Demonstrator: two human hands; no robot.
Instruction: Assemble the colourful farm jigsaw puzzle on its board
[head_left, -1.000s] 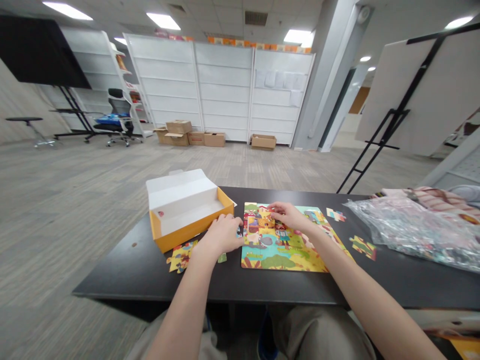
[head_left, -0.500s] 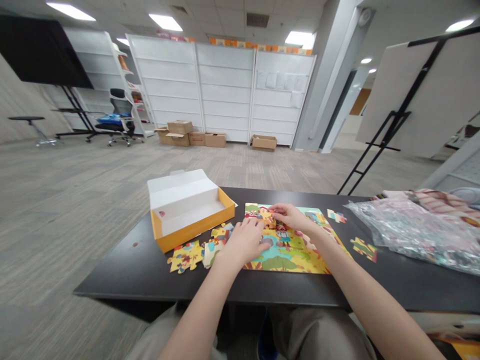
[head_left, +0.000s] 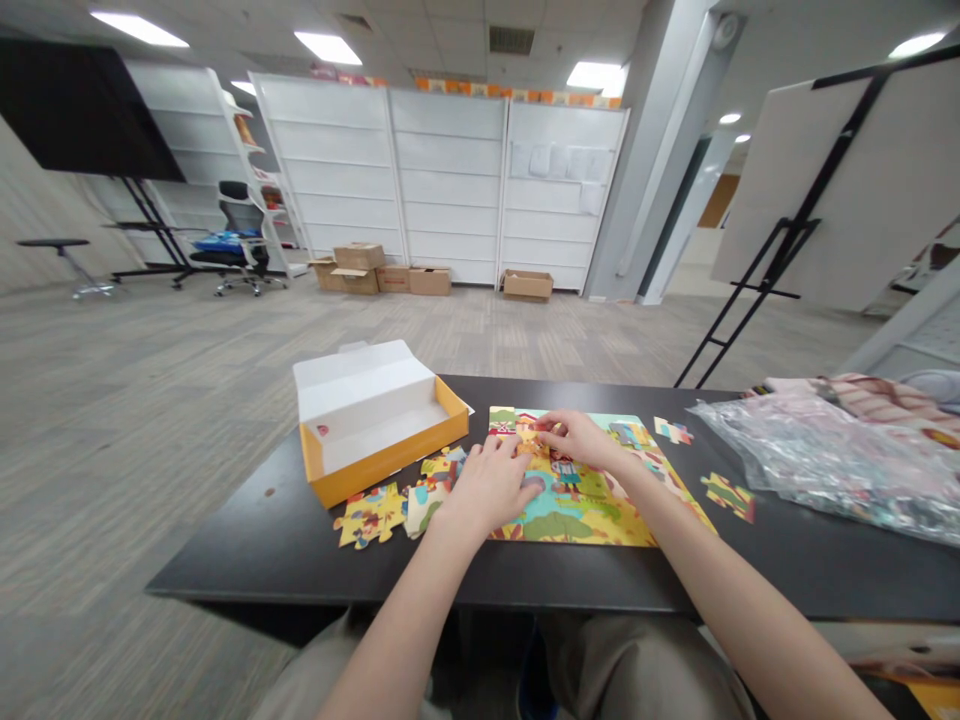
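A colourful jigsaw puzzle (head_left: 577, 518) lies on the black table (head_left: 262, 550) in front of me. My left hand (head_left: 491, 482) rests palm down over its left side, fingers apart, holding nothing. My right hand (head_left: 576, 438) is at the upper middle of the puzzle, its fingertips bent down onto the pieces beside my left fingers. Whether a piece is between those fingertips is too small to tell. Loose pieces (head_left: 370, 514) lie left of my left hand, some overlapping. Two more spots hold loose pieces at the right, an upper one (head_left: 673, 431) and a lower one (head_left: 729, 497).
An open yellow box (head_left: 390, 459) with a white lid stands at the table's back left. A clear plastic bag (head_left: 840, 465) and striped fabric (head_left: 877, 397) lie at the right. Beyond are an easel-like stand (head_left: 772, 270), cardboard boxes (head_left: 527, 285) and an office chair (head_left: 236, 240).
My right hand has shifted slightly left and its fingers press lower onto the puzzle. My left hand has barely moved.
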